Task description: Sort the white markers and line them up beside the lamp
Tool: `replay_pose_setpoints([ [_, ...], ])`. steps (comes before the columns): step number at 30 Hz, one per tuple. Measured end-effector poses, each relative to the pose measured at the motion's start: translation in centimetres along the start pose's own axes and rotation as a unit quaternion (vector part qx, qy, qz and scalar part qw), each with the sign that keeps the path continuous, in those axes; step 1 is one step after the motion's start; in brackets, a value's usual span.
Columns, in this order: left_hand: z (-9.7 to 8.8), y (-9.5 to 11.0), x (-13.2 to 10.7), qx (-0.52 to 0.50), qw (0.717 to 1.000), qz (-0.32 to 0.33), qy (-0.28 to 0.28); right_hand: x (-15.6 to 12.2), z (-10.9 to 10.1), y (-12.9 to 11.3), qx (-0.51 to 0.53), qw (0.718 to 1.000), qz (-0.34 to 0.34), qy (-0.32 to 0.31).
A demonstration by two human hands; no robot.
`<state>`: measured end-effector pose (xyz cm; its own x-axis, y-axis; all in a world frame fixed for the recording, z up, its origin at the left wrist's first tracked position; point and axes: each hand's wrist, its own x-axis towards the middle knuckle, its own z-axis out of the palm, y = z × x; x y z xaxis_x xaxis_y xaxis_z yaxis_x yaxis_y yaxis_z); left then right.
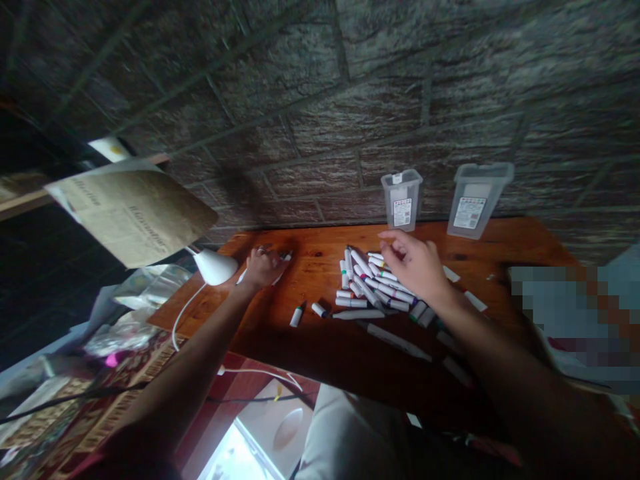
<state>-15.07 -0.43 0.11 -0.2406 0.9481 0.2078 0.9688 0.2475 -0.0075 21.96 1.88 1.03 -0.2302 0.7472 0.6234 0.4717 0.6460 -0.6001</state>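
Observation:
At the left of the wooden desk, my left hand [263, 268] is palm down with bent fingers around a white marker [284, 265] whose dark end pokes out past them. Another white marker [241, 276] shows at the hand's other side. My right hand [414, 261] hovers at the upper right of a heap of white markers [367, 285] with coloured bands. Its index finger and thumb are curved and apart, with nothing visible between them. Between the hands and nearer me lie a short green-banded marker [296, 316] and a dark-ended one [319, 310].
Two clear plastic containers [401, 200] [480, 200] stand at the desk's back against a dark brick wall [300, 120]. A white lamp [215, 267] with a paper shade stands at the left, its cord hanging over the edge. Loose markers [397, 341] lie along the front.

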Motion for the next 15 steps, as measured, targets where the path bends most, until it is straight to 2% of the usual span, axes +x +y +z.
replay_pose_setpoints([
  [3,-0.9,1.0,-0.4,-0.024,0.999,0.015,0.016,0.1,-0.1,0.0,0.008,1.000,0.008,0.002],
  [6,-2.0,3.4,-1.0,-0.062,0.997,0.055,0.006,0.2,-0.1,0.2,0.011,1.000,0.010,-0.002],
  [9,-2.4,7.4,-1.1,-0.112,0.986,0.110,-0.055,0.1,0.0,0.5,0.003,1.000,0.004,-0.002],
  [11,-2.2,10.2,-0.4,-0.166,0.964,0.153,-0.137,0.0,0.0,0.5,0.001,1.000,0.000,0.000],
  [13,-2.0,12.5,0.9,-0.177,0.959,0.156,-0.158,0.1,0.0,0.2,0.009,1.000,0.003,-0.004],
  [15,-1.7,14.0,2.4,-0.178,0.957,0.146,-0.176,0.1,-0.1,0.0,0.017,1.000,0.008,-0.008],
])
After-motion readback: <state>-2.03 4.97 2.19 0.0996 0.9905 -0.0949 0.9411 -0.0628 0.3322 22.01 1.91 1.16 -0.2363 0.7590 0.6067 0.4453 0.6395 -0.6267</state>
